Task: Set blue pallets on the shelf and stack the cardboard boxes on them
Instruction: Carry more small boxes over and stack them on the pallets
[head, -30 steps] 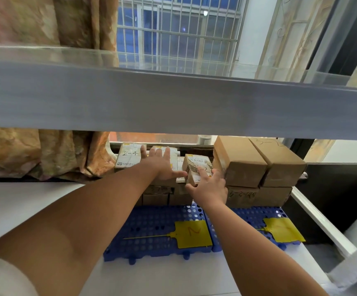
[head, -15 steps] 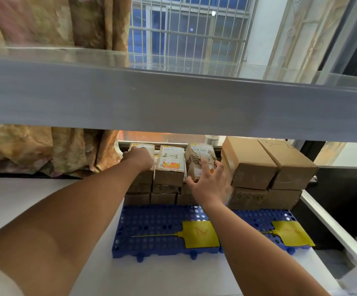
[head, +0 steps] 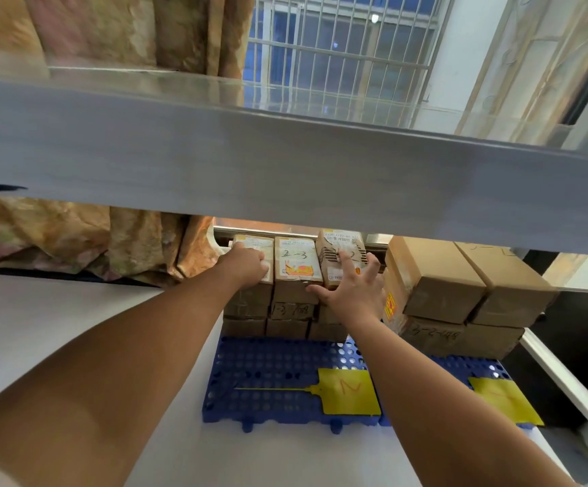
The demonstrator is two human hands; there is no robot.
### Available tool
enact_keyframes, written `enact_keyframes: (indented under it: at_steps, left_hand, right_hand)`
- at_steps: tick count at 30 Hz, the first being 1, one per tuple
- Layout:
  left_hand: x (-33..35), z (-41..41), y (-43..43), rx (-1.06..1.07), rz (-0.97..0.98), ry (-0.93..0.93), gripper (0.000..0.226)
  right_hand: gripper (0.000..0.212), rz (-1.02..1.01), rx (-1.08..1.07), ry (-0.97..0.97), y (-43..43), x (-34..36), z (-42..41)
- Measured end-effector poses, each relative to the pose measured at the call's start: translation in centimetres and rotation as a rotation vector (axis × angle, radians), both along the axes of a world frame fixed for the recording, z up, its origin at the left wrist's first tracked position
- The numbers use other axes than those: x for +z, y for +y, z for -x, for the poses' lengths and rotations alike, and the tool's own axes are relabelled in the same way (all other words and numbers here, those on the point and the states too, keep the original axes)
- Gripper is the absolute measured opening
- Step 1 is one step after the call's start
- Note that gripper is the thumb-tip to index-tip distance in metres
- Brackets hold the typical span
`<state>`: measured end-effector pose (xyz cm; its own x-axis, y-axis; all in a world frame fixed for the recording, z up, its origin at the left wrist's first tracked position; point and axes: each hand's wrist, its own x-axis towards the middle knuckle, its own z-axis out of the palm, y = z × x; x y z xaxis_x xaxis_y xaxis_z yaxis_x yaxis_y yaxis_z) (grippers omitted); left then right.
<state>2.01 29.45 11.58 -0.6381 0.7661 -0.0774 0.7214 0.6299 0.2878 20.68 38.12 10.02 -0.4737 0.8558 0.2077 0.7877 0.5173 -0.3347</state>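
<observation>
Small boxes (head: 296,265) squared up on the left pallet (head: 268,374)
Both blue pallets lay on the shelf (head: 74,328). The left hand (head: 247,265) curled over the leftmost top box (head: 254,246); the right hand (head: 352,293), fingers spread flat, pressed the third box (head: 341,247). Larger boxes (head: 433,275) sat stacked on the right pallet (head: 475,370); stacking looked nearly finished.

Overhead beam (head: 285,170) — pallet front (head: 268,374) free

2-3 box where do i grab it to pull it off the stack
Probably its front end, coming from the front. The 2-3 box lies lengthwise, its sides packed against neighbour boxes, and the upper shelf hangs low above. Press on the top face, slide it toward you, then grip both freed sides.
</observation>
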Motion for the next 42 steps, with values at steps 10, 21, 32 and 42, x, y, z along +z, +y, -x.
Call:
enact_keyframes:
  at_steps: [10,21,32,42]
  left_hand:
    - [0.0,-0.9,0.2,0.055,0.050,0.058,0.087]
    - [1.9,-1.7,-0.6,-0.088,0.270,0.077,0.098]
    - [1.0,-1.4,-0.3,-0.064,0.081,0.018,0.102]
    - [-0.1,-1.1,-0.2,-0.110,0.110,0.015,0.110]
  right_hand:
    - [0.083,-0.011,-0.023,-0.050,0.5,-0.2,1.6]
    - [0.081,-0.073,-0.021,0.038,1.0,-0.7,1.1]
    - [0.073,-0.026,-0.087,0.097,1.9,-0.9,1.3]
    - [0.074,0.011,-0.035,0.046,2.2,-1.6,1.4]
